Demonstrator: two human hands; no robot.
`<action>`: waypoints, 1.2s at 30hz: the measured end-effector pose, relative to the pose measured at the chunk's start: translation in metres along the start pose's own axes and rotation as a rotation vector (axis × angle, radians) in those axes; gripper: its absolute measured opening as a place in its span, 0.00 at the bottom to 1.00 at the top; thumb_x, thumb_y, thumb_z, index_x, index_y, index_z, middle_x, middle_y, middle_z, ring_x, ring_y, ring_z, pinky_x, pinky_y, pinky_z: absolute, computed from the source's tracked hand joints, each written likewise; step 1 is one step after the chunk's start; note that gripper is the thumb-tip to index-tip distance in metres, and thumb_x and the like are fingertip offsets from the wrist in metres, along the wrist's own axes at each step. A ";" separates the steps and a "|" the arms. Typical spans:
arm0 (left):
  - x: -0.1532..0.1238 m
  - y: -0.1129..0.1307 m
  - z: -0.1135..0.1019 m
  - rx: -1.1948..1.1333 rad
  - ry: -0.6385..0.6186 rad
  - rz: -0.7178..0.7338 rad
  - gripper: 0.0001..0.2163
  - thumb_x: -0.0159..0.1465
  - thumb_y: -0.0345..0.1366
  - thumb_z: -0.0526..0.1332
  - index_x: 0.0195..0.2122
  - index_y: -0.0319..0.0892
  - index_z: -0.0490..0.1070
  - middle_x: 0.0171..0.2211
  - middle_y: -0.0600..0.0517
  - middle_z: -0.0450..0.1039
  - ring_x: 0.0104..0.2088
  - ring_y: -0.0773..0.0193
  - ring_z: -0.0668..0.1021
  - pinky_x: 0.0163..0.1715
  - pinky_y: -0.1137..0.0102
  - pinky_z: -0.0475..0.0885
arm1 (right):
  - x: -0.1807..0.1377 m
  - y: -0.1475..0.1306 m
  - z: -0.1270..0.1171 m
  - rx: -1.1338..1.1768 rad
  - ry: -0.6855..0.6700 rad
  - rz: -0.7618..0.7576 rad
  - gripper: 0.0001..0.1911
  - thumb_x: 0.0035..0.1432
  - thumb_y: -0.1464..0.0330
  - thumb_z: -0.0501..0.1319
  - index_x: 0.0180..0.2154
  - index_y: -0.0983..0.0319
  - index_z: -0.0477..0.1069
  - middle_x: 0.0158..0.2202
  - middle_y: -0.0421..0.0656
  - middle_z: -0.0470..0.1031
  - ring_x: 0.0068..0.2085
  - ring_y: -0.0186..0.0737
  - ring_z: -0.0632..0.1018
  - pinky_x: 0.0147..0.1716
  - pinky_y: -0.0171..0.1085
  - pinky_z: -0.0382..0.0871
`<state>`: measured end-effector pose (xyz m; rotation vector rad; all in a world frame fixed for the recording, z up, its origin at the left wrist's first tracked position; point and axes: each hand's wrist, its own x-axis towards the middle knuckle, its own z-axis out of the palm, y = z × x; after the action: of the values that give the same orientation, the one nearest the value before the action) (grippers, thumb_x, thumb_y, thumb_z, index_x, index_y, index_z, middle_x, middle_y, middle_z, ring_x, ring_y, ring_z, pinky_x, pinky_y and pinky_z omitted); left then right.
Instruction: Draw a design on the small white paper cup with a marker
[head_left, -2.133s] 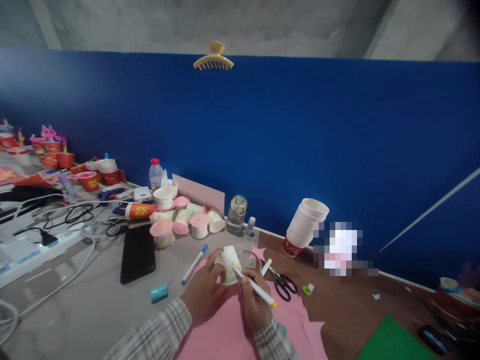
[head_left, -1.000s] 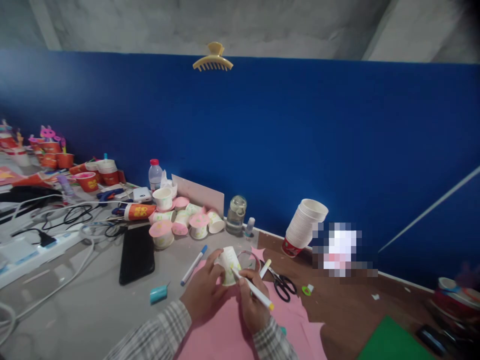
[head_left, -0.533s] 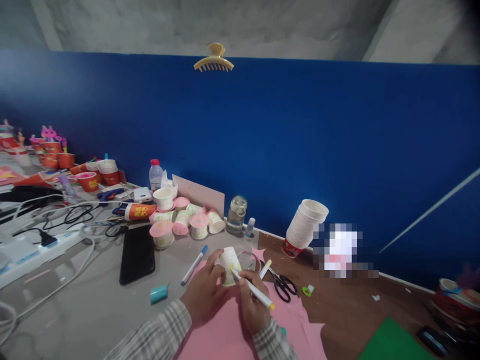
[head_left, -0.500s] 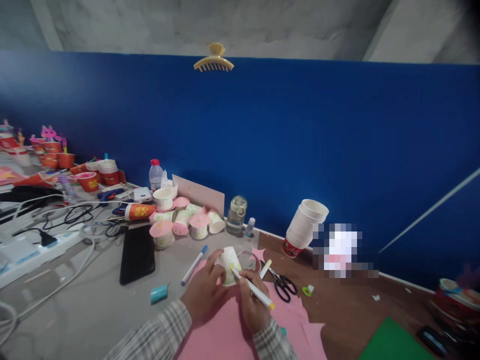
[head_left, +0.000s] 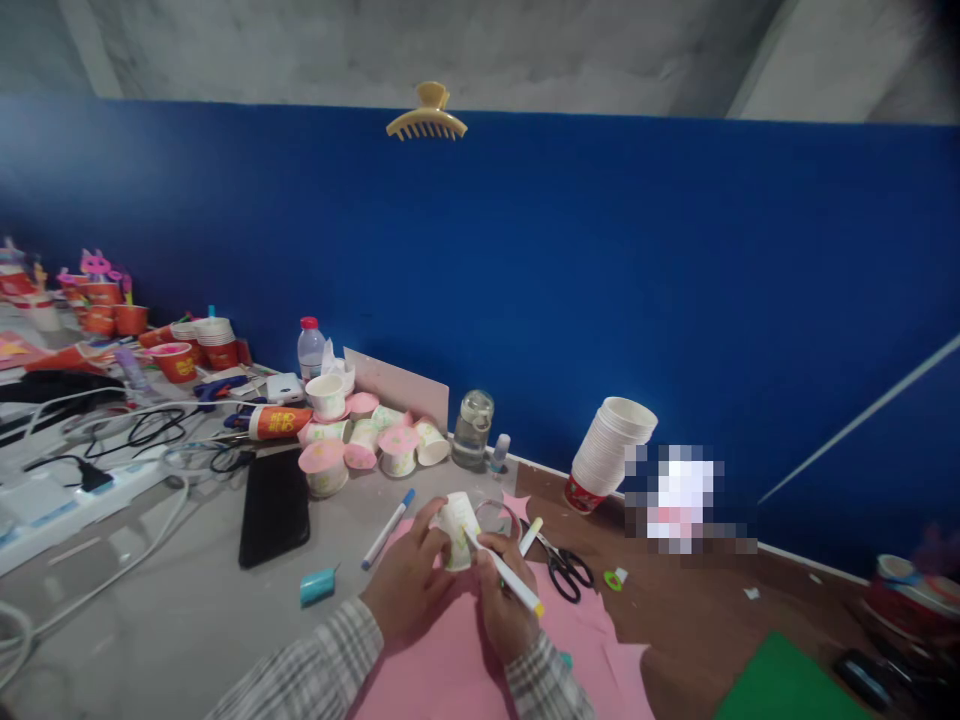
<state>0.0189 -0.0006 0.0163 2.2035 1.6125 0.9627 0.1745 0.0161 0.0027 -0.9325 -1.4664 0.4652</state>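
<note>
Left hand (head_left: 409, 590): we find its grip wrapped round a small paper cup (head_left: 457, 518), held on its side above the pink paper sheet (head_left: 442, 670)
Right hand (head_left: 501, 608): we note fingers pinching a white marker (head_left: 504, 573), tip touching the cup's wall
Cup location: near centre of the table (head_left: 172, 620), between both hands
Just right: scissors (head_left: 564, 570) lying flat
Left of hands: blue-capped pen (head_left: 388, 528), black phone (head_left: 275, 508)
Far right: leaning stack of white cups (head_left: 611, 440)
</note>
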 end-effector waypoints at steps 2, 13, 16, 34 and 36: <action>0.000 -0.001 0.000 -0.002 0.006 0.009 0.06 0.53 0.37 0.63 0.30 0.49 0.65 0.59 0.50 0.57 0.50 0.50 0.72 0.45 0.57 0.72 | 0.000 -0.001 0.000 0.011 -0.008 0.009 0.07 0.53 0.67 0.56 0.32 0.57 0.72 0.27 0.38 0.77 0.27 0.41 0.78 0.26 0.35 0.73; 0.000 -0.001 0.000 0.044 0.015 0.024 0.07 0.53 0.38 0.63 0.29 0.48 0.65 0.59 0.49 0.57 0.50 0.52 0.73 0.44 0.59 0.72 | 0.000 -0.001 -0.002 0.003 -0.011 0.014 0.08 0.52 0.67 0.56 0.31 0.58 0.73 0.26 0.39 0.77 0.27 0.42 0.78 0.27 0.36 0.74; 0.000 -0.001 0.001 0.040 0.025 0.029 0.07 0.53 0.39 0.63 0.29 0.49 0.64 0.59 0.49 0.58 0.51 0.52 0.72 0.44 0.59 0.72 | -0.001 0.000 -0.002 -0.007 -0.016 0.011 0.07 0.52 0.67 0.56 0.30 0.58 0.73 0.25 0.39 0.77 0.26 0.41 0.78 0.25 0.35 0.73; 0.000 -0.003 0.002 0.037 0.008 0.013 0.07 0.53 0.38 0.63 0.29 0.49 0.64 0.59 0.50 0.57 0.49 0.52 0.74 0.43 0.59 0.73 | 0.001 -0.004 -0.002 0.002 -0.016 0.019 0.08 0.52 0.67 0.55 0.31 0.58 0.73 0.25 0.39 0.77 0.26 0.41 0.78 0.25 0.35 0.73; 0.000 -0.003 0.002 0.040 0.017 0.014 0.07 0.53 0.37 0.63 0.29 0.49 0.64 0.59 0.50 0.57 0.49 0.52 0.74 0.43 0.59 0.73 | 0.001 -0.004 -0.003 0.011 -0.027 0.023 0.07 0.52 0.68 0.55 0.30 0.58 0.73 0.24 0.39 0.76 0.24 0.41 0.77 0.23 0.34 0.73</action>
<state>0.0181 0.0008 0.0133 2.2416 1.6400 0.9630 0.1761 0.0136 0.0069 -0.9387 -1.4776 0.5038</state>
